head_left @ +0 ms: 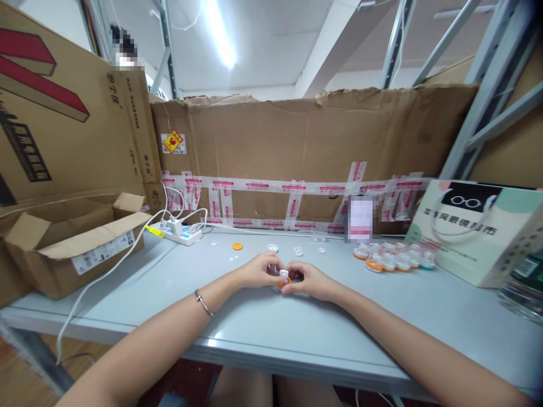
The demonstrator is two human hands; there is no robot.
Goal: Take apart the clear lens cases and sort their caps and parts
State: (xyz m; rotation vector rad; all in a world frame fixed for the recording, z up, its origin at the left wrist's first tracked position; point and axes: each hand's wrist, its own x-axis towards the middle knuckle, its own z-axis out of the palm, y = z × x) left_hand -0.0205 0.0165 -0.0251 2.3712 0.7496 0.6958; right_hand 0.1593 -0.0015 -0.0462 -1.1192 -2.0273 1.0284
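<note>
Both my hands meet at the middle of the grey table [263, 328]. My left hand [258, 270] and my right hand [309, 281] pinch a small round part [284, 277], white on top with an orange base, between their fingertips. A thin bracelet sits on my left wrist. Loose on the table behind my hands lie an orange ring [237, 246], a white round piece [272, 247] and several tiny white bits [298, 250].
A cluster of finished orange, white and teal round parts [392, 259] lies at the right. A paper bag [479, 229] stands beyond it. An open cardboard box [72, 240] and a white power strip [180, 232] with cables are at the left. Cardboard walls close off the back.
</note>
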